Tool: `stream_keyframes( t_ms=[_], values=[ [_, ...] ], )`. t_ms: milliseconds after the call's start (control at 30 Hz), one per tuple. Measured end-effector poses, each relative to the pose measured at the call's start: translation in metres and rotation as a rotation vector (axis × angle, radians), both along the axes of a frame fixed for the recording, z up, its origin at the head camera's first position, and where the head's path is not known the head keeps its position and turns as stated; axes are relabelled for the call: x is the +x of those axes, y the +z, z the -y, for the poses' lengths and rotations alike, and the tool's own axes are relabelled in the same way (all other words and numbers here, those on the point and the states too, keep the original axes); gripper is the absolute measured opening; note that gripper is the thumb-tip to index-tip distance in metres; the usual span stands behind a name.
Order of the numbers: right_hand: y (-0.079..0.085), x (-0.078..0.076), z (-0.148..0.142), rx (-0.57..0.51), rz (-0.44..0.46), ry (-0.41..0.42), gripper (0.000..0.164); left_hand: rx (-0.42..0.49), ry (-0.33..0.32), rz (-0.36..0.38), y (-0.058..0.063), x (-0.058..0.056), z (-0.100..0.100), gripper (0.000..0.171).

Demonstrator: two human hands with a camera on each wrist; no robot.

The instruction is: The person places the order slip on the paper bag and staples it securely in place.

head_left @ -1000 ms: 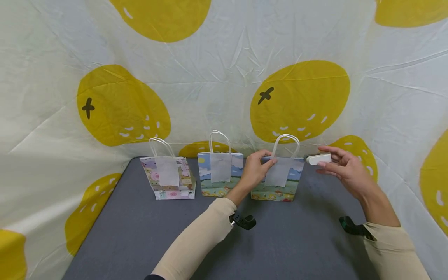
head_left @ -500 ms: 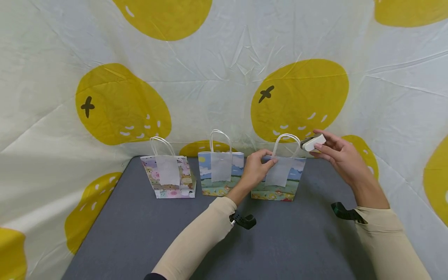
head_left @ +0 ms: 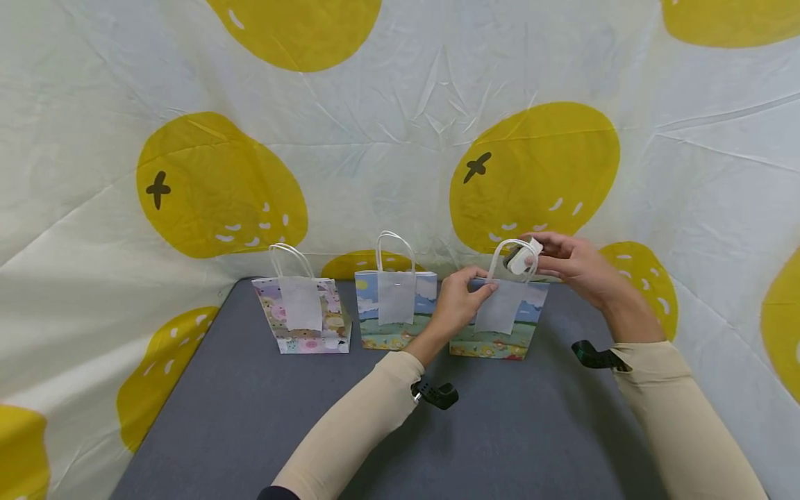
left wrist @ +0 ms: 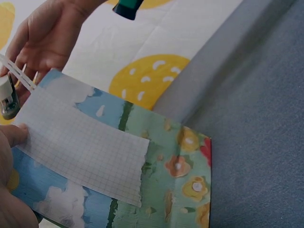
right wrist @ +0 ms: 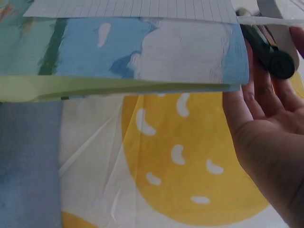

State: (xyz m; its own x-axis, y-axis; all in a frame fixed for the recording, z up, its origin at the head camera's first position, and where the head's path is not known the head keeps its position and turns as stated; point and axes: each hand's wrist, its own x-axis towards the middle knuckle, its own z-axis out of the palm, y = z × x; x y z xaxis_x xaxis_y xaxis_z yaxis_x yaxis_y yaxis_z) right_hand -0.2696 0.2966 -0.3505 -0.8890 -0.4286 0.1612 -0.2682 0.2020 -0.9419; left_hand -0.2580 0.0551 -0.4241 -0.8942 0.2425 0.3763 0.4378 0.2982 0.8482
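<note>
At the right-hand paper bag, printed with sky, grass and flowers, my left hand pinches the top edge together with a white grid-lined paper slip. The slip hangs down the bag's front. My right hand holds a small white-and-dark stapler between thumb and fingers. The stapler's nose is just above the bag's top edge, behind the white twisted handles. In the right wrist view the dark stapler end lies close to the bag's upper rim.
A similar sky-print bag stands in the middle with a paper slip on its front. Farther left is a pink animal-print bag, also bearing a slip. The grey table meets a lemon-patterned cloth behind.
My right hand has carried the stapler up and leftward, from beside the right-hand bag to its handles, turning it on the way. My left hand has stayed on the bag.
</note>
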Motion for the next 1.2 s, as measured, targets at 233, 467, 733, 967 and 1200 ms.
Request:
stream_keyframes(
  t_ms=[233, 467, 733, 967, 1200],
  values=[
    [-0.002, -0.005, 0.007, 0.128, -0.019, 0.059, 0.044, -0.010, 0.011, -0.004, -0.001, -0.001, -0.001, 0.017],
    [0.000, -0.003, 0.010, 0.150, -0.032, 0.077, 0.050, -0.012, 0.029, -0.014, 0.000, -0.001, -0.001, 0.017],
    [-0.001, 0.000, 0.013, 0.194, -0.044, 0.060, 0.046, -0.011, 0.050, 0.017, 0.002, -0.001, -0.003, 0.018],
    [-0.005, 0.000, 0.010, 0.228, -0.045, 0.110, 0.041, -0.007, 0.053, 0.024, 0.001, -0.001, -0.004, 0.019],
    [-0.013, 0.001, 0.002, 0.249, -0.039, 0.133, 0.057, -0.007, 0.056, 0.025, 0.001, -0.001, -0.003, 0.017]
  ],
)
